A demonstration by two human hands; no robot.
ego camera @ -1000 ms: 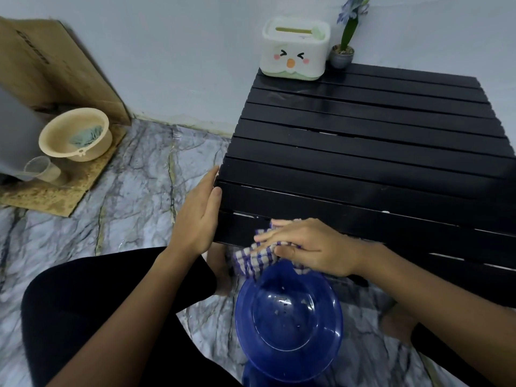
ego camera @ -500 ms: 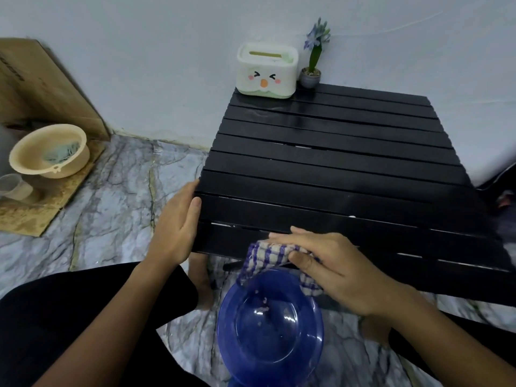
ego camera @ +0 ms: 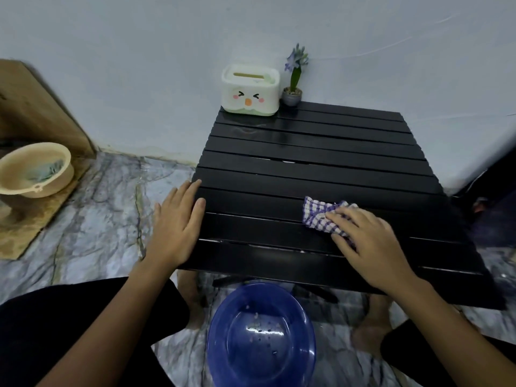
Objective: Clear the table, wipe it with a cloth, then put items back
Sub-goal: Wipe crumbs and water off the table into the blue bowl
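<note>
A low black slatted table (ego camera: 315,169) stands against the wall. My right hand (ego camera: 368,244) presses a purple-and-white checked cloth (ego camera: 321,213) flat on the slats near the front right. My left hand (ego camera: 176,224) rests with fingers spread on the table's front left corner, holding nothing. At the far left corner of the table sit a white tissue box with a cartoon face (ego camera: 250,90) and a small potted purple flower (ego camera: 293,79).
A blue plastic basin (ego camera: 262,339) sits on the marble floor below the table's front edge, between my knees. A beige bowl (ego camera: 35,170) rests on cardboard at the left. A cardboard sheet (ego camera: 42,113) leans on the wall.
My right hand has carried the cloth from the front edge above the blue basin up onto the tabletop and to the right. The left hand stays at the corner.
</note>
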